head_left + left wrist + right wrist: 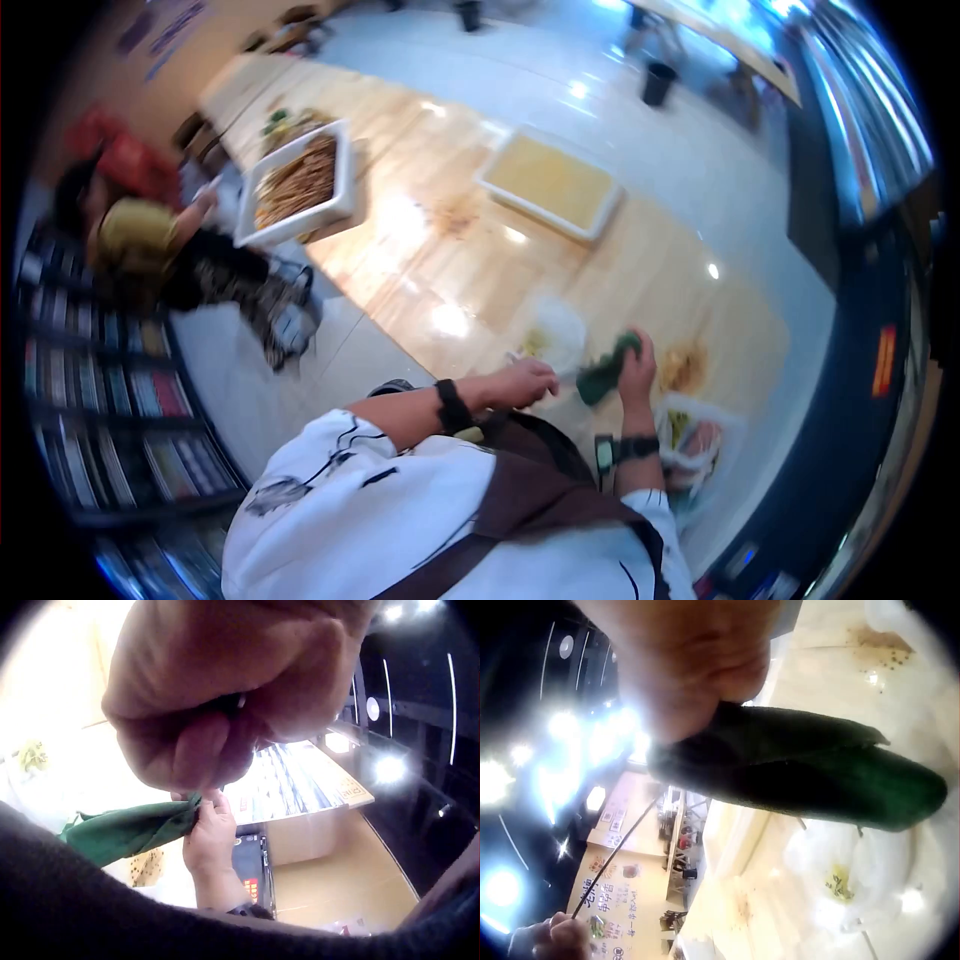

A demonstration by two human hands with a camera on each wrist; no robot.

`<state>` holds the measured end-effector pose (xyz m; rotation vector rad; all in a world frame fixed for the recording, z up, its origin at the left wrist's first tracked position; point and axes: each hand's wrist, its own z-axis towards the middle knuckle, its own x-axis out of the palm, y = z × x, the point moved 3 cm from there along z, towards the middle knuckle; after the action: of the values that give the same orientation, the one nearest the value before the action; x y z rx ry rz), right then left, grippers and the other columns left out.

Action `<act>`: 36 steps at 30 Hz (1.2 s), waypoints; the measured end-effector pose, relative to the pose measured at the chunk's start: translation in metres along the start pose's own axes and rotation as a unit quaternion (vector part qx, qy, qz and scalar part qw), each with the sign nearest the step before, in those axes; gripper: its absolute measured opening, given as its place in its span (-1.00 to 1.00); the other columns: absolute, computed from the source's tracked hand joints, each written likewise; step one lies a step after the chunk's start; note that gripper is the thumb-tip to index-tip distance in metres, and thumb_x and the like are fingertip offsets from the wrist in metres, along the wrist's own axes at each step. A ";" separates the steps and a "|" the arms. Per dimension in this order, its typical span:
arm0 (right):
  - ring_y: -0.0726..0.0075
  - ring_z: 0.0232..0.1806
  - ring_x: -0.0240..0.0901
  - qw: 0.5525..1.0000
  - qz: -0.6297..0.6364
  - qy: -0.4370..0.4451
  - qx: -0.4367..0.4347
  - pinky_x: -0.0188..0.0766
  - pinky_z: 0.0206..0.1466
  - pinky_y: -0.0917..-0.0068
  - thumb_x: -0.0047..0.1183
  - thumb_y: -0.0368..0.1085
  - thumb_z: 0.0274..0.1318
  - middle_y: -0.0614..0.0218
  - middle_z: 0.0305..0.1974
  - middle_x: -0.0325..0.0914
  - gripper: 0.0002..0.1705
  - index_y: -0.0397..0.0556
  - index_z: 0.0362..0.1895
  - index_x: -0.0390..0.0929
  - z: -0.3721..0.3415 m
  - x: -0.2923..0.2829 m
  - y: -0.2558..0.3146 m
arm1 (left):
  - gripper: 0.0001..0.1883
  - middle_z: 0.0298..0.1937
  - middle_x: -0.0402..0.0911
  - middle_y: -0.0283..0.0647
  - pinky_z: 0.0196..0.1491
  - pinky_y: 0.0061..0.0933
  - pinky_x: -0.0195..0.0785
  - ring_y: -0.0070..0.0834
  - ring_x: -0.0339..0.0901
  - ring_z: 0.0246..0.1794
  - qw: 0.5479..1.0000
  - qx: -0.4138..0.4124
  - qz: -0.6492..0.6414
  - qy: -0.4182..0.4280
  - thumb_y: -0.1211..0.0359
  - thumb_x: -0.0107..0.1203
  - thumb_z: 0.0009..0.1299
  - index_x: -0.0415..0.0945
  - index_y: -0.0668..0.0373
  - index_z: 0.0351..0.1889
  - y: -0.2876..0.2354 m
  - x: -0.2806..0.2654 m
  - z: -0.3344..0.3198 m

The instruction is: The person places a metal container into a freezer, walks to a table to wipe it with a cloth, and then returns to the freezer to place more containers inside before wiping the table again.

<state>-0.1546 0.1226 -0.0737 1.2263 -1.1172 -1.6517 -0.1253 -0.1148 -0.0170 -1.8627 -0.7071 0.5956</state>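
Observation:
My right hand (637,368) grips a folded, dark green leaf-like piece (802,769), which sticks out long beyond the fingers in the right wrist view. In its fist my left hand (522,384) holds a thin skewer (622,849), seen as a dark line pointing at the green piece. Close up in the left wrist view, those left fingers are curled tight and cover most of the skewer. The green piece hangs over the near edge of the wooden table (400,270), beside a clear plastic bag (565,325) with some pale green bits.
A white tray (345,195) of brown skewered food stands at the far left. Another white tray (485,182) holds something yellow. At the near right is a white basket (735,420) with packaged items. Another person (140,240) is beside the table at left, near shelves (110,390).

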 end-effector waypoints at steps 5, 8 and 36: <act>0.18 -0.01 0.42 0.995 0.065 -0.033 0.065 0.39 0.02 0.40 -0.30 -0.53 0.17 0.06 -0.02 0.42 -0.61 -0.19 0.11 0.26 -0.006 0.013 -0.013 | -0.79 -0.71 0.24 -0.45 -0.71 -0.58 0.04 -0.67 0.17 -0.76 0.965 -0.141 -0.223 0.009 0.31 -0.12 0.38 0.48 0.19 -0.40 -0.013 0.008 -0.015; 0.19 -0.05 0.44 0.972 0.162 -0.110 0.128 0.48 -0.06 0.38 -0.33 -0.47 0.24 0.09 -0.05 0.41 -0.65 -0.18 0.12 0.23 0.002 0.029 -0.001 | -0.83 -0.71 0.29 -0.37 -0.75 -0.58 0.03 -0.62 0.19 -0.78 0.958 -0.117 -0.262 -0.020 0.38 -0.07 0.26 0.50 0.26 -0.44 -0.012 0.016 -0.012; -0.02 -0.12 0.46 0.815 0.466 -0.261 0.227 0.48 0.04 0.20 -0.24 -0.52 0.04 -0.11 -0.17 0.42 -0.69 -0.33 -0.07 0.26 0.005 0.000 0.007 | -0.71 -0.49 0.52 -0.01 -0.26 -0.23 0.31 -0.11 0.47 -0.41 0.985 0.086 0.103 -0.111 0.26 -0.15 0.37 0.50 0.23 -0.44 -0.015 0.021 0.005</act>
<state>-0.1588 0.1212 -0.0661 0.2718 -2.1083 -0.9472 -0.1174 -0.0922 -0.0063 -1.7349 -0.5874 0.9802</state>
